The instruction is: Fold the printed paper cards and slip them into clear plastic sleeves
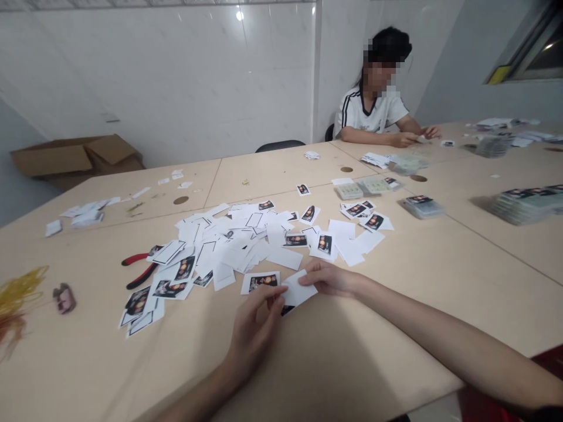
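Note:
Between my two hands is a small white card (299, 291), tilted above the near part of the table, with a dark printed bit showing at its lower left corner. My left hand (257, 319) pinches its left side between thumb and fingers. At the card's upper right, my right hand (324, 278) grips the edge, thumb on top. Just behind lies a printed card (261, 282) with a black picture. Beyond it spreads a loose heap of cards (235, 249), some blank side up, others showing black pictures or black frames.
Red-handled pliers (141, 269) lie at the heap's left. Yellow strands (20, 290) and a small pinkish object (64, 299) are farther left. Clear plastic boxes (521, 205) are stacked at right. Across the table (475, 281) sits a person (373, 114) handling something small. A cardboard box (57, 158) stands behind.

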A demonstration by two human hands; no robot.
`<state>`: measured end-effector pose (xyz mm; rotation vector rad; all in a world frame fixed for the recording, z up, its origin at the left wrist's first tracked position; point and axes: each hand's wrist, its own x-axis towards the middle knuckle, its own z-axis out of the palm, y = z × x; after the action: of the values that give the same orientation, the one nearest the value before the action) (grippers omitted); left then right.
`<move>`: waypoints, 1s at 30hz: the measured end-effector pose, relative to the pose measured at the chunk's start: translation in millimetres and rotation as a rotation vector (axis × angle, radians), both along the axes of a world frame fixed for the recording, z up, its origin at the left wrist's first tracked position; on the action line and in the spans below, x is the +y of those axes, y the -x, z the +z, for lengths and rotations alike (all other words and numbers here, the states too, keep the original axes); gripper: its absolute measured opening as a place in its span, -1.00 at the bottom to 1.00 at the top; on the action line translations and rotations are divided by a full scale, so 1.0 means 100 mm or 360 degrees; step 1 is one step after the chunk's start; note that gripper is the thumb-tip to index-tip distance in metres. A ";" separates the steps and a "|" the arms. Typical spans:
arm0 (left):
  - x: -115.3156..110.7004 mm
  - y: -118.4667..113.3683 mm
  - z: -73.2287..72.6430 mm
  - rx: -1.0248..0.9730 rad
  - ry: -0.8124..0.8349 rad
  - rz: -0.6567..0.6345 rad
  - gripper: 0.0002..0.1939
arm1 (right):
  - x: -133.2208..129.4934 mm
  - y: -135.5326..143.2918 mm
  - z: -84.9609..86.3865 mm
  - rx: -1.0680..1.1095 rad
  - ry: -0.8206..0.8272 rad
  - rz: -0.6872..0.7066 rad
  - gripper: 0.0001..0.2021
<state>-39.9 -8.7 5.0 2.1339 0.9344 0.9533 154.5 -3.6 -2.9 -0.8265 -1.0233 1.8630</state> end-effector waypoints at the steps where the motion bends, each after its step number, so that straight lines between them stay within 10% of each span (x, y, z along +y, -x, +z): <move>1: 0.00 0.00 0.00 -0.0003 0.0004 0.0012 -0.84 | 0.00 0.00 0.00 0.0034 0.0034 0.0004 -0.75; 30: -0.05 -0.04 0.05 -0.0084 0.0167 0.0198 -0.91 | 0.00 0.03 -0.03 0.0160 0.0056 -0.0164 -0.80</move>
<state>-36.0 -13.9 10.0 1.9731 1.0775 0.9939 151.9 -3.6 -6.3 -0.7834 -0.8720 1.8204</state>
